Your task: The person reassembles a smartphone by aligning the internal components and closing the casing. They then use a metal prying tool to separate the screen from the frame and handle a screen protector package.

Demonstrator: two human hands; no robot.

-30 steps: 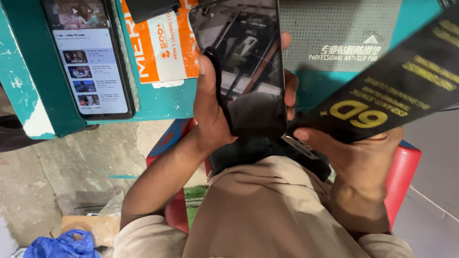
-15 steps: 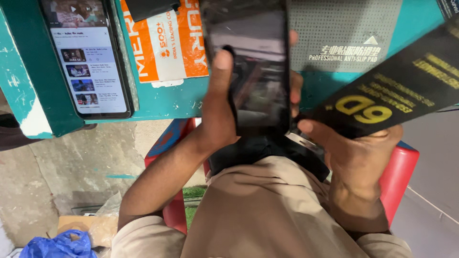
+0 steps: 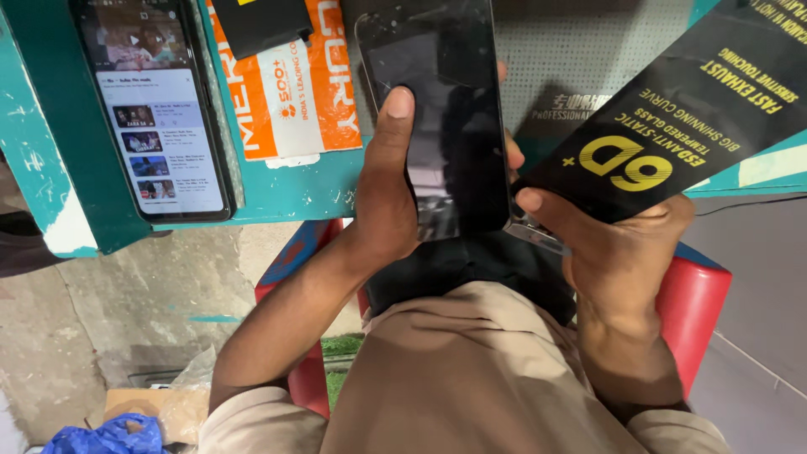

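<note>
The left hand (image 3: 388,197) grips a dark phone (image 3: 439,118) from its left side, thumb lying flat on the glass, fingers wrapped behind so that their tips peek out at the phone's right edge. The phone stands upright above the lap, its screen off and smudged, its lower end over a black cloth (image 3: 471,269) on the knees. The right hand (image 3: 607,252) is closed on the lower end of a long black box (image 3: 672,126) with yellow print, which slants up and away to the right of the phone; this hand touches the phone's lower right corner. Left of the phone, on a teal table (image 3: 277,189), lies an orange and white leaflet (image 3: 290,84), and further left a second phone (image 3: 151,105) with its screen lit. Behind the phone a grey mat (image 3: 563,59) lies on the table. Below it shows a red stool (image 3: 693,294)
</note>
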